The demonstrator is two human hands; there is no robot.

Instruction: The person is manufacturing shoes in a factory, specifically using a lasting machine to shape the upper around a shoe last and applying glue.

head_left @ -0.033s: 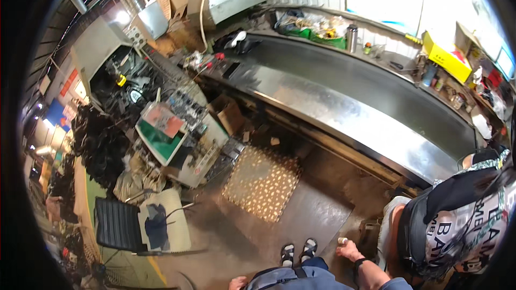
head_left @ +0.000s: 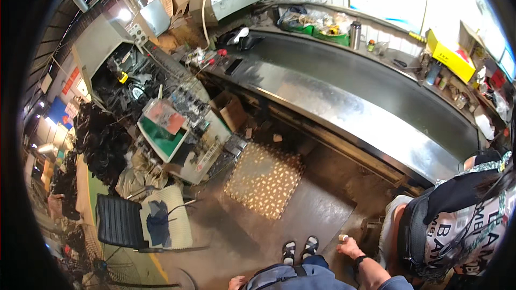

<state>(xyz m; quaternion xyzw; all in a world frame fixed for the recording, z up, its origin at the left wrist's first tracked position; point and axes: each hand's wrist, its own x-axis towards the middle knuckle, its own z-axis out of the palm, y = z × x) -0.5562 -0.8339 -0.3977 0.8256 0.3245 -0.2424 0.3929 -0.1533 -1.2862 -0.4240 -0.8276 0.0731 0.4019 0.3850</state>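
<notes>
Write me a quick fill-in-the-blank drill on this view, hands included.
1. The right hand, with a small pale item at its fingers, has a wristband coloured ____.
2. The left hand shows at the picture's ____ edge.
3. On the chair, dark cloth lies over the ____.
Missing words: black; lower; seat.

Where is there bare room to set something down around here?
The metal counter has a long bare stretch, from the flat black rectangle at left to the person at right. The dark floor sheet is bare between the patterned mat and your sandals. Crowded: the back ledge, with flask and yellow box, and the left machine.
</notes>
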